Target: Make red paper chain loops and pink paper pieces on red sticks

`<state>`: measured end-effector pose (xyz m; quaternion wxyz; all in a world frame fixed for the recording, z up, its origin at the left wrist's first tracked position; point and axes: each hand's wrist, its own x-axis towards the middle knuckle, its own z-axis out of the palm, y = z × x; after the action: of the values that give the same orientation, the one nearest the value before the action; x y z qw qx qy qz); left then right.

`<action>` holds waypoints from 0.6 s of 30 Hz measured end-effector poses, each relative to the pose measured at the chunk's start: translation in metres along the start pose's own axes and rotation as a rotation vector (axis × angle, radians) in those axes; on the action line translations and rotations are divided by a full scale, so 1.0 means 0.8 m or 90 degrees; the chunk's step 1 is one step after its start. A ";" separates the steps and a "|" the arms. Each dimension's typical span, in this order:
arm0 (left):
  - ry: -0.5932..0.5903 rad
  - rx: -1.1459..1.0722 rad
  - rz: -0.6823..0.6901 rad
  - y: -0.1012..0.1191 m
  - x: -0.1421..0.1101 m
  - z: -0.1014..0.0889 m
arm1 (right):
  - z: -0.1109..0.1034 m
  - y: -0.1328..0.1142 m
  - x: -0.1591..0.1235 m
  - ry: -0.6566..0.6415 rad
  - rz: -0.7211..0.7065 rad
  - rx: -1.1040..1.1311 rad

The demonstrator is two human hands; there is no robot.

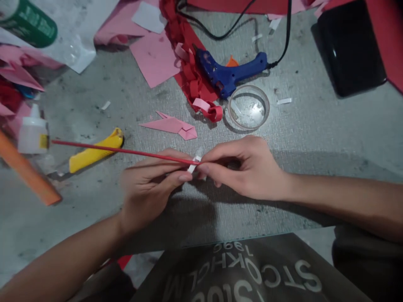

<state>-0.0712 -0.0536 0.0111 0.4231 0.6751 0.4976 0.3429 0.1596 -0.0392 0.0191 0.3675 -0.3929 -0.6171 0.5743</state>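
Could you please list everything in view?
Stick: 1, red, centre
Strip: 1, white, centre
Folded paper: 1, pink, centre
Utility knife: 1, yellow, left
Corded glue gun: 1, blue, top centre
Tape roll: 1, clear, centre
Paper chain: 1, red and pink, top centre
Square paper: 1, pink, top centre
Glue bottle: 1, white, left
Rod: 1, orange, left edge
Cylindrical container: 1, green, top left
Rectangular object: 1, black, top right
Scraps: several, white, scattered
Loose paper: several, pink, red, white, top
Table: 1, grey, beneath
Shirt: 1, dark, bottom
Forearms: 2, bare, lower sides
Left hand: 1, bare, at strip
Right hand: 1, bare, at stick
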 end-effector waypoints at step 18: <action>0.021 0.024 -0.028 0.002 -0.002 0.005 | 0.001 0.005 0.001 0.039 0.005 -0.023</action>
<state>-0.0678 -0.0563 0.0110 0.4099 0.6660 0.5256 0.3351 0.1586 -0.0388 0.0150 0.3767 -0.4193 -0.6143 0.5523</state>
